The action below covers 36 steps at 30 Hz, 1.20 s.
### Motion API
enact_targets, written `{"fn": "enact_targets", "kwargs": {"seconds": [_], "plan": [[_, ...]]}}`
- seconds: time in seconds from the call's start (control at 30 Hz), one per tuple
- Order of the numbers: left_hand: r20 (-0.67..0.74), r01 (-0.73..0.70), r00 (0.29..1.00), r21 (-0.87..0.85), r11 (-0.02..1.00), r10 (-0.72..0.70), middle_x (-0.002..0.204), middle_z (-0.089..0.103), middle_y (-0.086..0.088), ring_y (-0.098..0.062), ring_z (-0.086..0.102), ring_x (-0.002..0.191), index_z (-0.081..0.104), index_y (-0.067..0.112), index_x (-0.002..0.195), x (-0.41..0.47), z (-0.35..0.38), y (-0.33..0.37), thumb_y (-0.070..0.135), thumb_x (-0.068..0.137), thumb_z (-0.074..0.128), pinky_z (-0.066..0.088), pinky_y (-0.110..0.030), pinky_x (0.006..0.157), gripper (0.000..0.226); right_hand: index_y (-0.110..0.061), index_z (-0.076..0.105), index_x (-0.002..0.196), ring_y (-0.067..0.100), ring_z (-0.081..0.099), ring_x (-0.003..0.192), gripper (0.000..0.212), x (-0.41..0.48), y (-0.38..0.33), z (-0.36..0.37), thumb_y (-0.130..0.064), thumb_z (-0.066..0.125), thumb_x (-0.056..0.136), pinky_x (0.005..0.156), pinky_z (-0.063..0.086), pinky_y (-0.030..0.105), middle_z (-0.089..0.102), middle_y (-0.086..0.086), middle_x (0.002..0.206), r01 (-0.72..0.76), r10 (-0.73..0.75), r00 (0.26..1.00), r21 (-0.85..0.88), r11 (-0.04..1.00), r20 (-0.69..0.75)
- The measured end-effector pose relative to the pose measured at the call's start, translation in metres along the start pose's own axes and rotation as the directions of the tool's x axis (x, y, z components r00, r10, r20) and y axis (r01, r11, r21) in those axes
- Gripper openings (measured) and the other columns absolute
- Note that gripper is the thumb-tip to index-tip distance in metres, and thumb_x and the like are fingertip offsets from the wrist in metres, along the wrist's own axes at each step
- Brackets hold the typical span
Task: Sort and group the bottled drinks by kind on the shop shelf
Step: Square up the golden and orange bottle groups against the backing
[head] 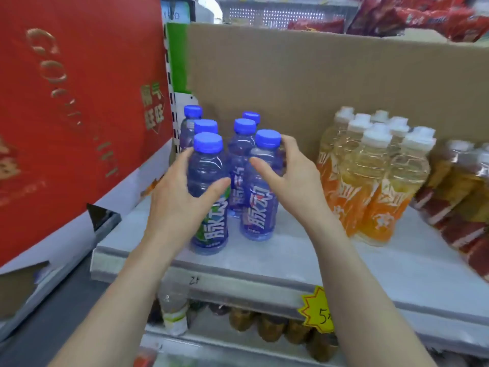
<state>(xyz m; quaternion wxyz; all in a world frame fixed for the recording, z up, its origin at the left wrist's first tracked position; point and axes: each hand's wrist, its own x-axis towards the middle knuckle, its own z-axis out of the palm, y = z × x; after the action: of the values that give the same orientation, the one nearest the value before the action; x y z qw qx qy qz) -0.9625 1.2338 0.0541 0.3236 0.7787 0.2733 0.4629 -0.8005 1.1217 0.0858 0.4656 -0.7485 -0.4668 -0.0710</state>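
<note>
Fingers (185, 158) curled, left hand (177, 202) gripping left blue bottle (205, 168), right hand (296, 178) gripping right blue bottle (259, 207)

My left hand (177, 205) grips the near-left blue bottle (207, 165), my right hand (299, 178) the near-right blue bottle (260, 207); four more stand upright beyond. White-capped orange bottles (370, 176) cluster right of my right hand.

Shop, stocked shelf (291, 250), yellow price tag (318, 311)

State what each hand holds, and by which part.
Left hand grips the front-left bottle round its upper body; right hand grips the front-right bottle at its shoulder, under the cap.
</note>
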Motion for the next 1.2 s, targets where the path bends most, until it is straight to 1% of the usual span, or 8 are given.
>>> {"fn": "enact_targets", "kwargs": {"seconds": [0.17, 0.3, 0.47, 0.6, 0.77, 0.97, 1.1, 1.2], "plan": [[0.111, -0.038, 0.993, -0.065, 0.997, 0.045, 0.127, 0.065, 0.014, -0.008, 0.062, 0.116, 0.052, 0.033, 0.133, 0.009, -0.010, -0.008, 0.061, 0.075, 0.069, 0.052, -0.042, 0.098, 0.067, -0.025, 0.053, 0.127, 0.019, 0.068, 0.103, 0.043, -0.004, -0.009, 0.003, -0.045, 0.069, 0.093, 0.090, 0.055, 0.050, 0.070, -0.011, 0.114, -0.027, 0.026, 0.999, 0.040, 0.999, 0.037], [-0.016, -0.097, 0.995, -0.147, 0.984, 0.096, 0.116, 0.060, 0.014, 0.010, 0.058, 0.102, 0.059, 0.034, 0.120, 0.026, -0.020, -0.011, 0.067, 0.084, 0.046, 0.048, -0.014, 0.085, 0.050, -0.033, 0.059, 0.116, 0.005, 0.069, 0.098, 0.044, 0.005, -0.010, -0.007, -0.064, 0.064, 0.085, 0.085, 0.060, 0.035, 0.071, -0.019, 0.105, -0.074, 0.052, 0.985, 0.133, 0.988, 0.163], [-0.124, -0.006, 0.992, -0.160, 0.987, -0.014, 0.134, 0.062, -0.003, -0.011, 0.060, 0.110, 0.058, 0.027, 0.133, 0.113, -0.026, -0.026, 0.048, 0.093, 0.054, 0.049, -0.041, 0.103, 0.045, -0.023, 0.068, 0.114, 0.022, 0.068, 0.104, 0.025, 0.076, 0.002, -0.021, -0.040, 0.055, 0.102, 0.097, 0.053, 0.053, 0.072, -0.004, 0.103, -0.072, 0.081, 0.995, 0.127, 0.989, -0.061], [0.134, 0.235, 0.964, -0.017, 0.972, -0.231, 0.138, 0.056, -0.007, -0.027, 0.061, 0.114, 0.043, 0.021, 0.149, 0.182, -0.008, -0.036, 0.036, 0.099, 0.060, 0.054, -0.049, 0.091, 0.056, -0.020, 0.064, 0.131, 0.017, 0.065, 0.098, 0.035, 0.139, 0.008, -0.003, -0.034, 0.063, 0.100, 0.093, 0.058, 0.046, 0.069, 0.003, 0.117, -0.094, 0.098, 0.988, -0.038, 0.995, 0.122], [0.251, 0.300, 0.925, -0.030, 0.953, -0.283, 0.118, 0.060, -0.005, -0.027, 0.061, 0.096, 0.055, 0.023, 0.134, 0.209, 0.005, -0.048, 0.023, 0.100, 0.060, 0.058, -0.050, 0.072, 0.035, -0.025, 0.065, 0.127, 0.016, 0.061, 0.077, 0.033, 0.169, 0.014, 0.021, -0.032, 0.070, 0.095, 0.055, 0.057, 0.025, 0.068, 0.004, 0.114, -0.110, 0.133, 0.922, -0.082, 0.991, 0.365], [0.371, 0.171, 0.920, -0.089, 0.981, -0.126, 0.116, 0.066, -0.003, -0.008, 0.061, 0.084, 0.059, 0.024, 0.126, 0.220, 0.031, -0.047, 0.019, 0.101, 0.059, 0.053, -0.019, 0.058, 0.026, -0.028, 0.071, 0.119, 0.022, 0.060, 0.091, 0.028, 0.181, 0.023, 0.028, -0.033, 0.072, 0.091, 0.086, 0.051, 0.030, 0.071, 0.000, 0.108, -0.020, 0.081, 0.957, -0.214, 0.977, 0.280], [0.440, 0.157, 0.893, -0.119, 0.980, -0.089, 0.124, 0.067, -0.007, -0.017, 0.061, 0.098, 0.059, 0.018, 0.132, 0.226, 0.044, -0.044, 0.014, 0.101, 0.058, 0.054, -0.037, 0.088, 0.031, -0.026, 0.069, 0.124, 0.028, 0.059, 0.103, 0.031, 0.183, 0.029, 0.034, -0.030, 0.068, 0.094, 0.084, 0.042, 0.030, 0.071, 0.003, 0.116, -0.051, 0.101, 0.975, -0.242, 0.969, 0.197], [0.458, 0.149, 0.886, -0.129, 0.980, -0.074, 0.130, 0.064, -0.007, -0.014, 0.060, 0.104, 0.056, 0.019, 0.135, 0.227, 0.047, -0.043, 0.012, 0.102, 0.056, 0.052, -0.027, 0.085, 0.033, -0.023, 0.063, 0.136, 0.031, 0.058, 0.118, 0.038, 0.181, 0.030, 0.035, -0.029, 0.063, 0.099, 0.093, 0.042, 0.032, 0.068, 0.005, 0.131, -0.053, 0.108, 0.976, -0.270, 0.961, 0.191]]}}
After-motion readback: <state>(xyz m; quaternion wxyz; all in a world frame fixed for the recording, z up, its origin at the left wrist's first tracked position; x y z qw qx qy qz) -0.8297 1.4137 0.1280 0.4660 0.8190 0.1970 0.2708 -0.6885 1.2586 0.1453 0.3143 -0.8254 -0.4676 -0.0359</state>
